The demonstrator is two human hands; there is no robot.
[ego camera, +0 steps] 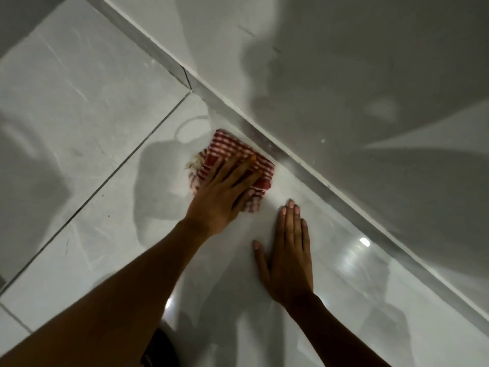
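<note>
Here's the left hand (225, 192) laid flat on the checked cloth (232, 147), fingers straight and spread, palm bearing down, pressing it rather than clutching it. The right hand (288, 255) lies just to the right and nearer, also released, palm down on the glossy floor (79, 115) as a prop and holding nothing. The cloth sits on the pale tile just beside the grey skirting (291, 154) at the foot of the wall (344, 62), to the right of the dark grout line (119, 168). To wipe this strip well, I'd say keep the pressure even through the whole palm, run the cloth along the skirting so its far edge gets into the joint, and overlap each pass. Lean too hard on the fingertips and the folds may bunch up and skip. The cloth itself is red with white checks, folded into a rough pad with a frayed, pale tuft poking out on its left side — soft, thin stuff that should slide easily on tile this shiny.
</note>
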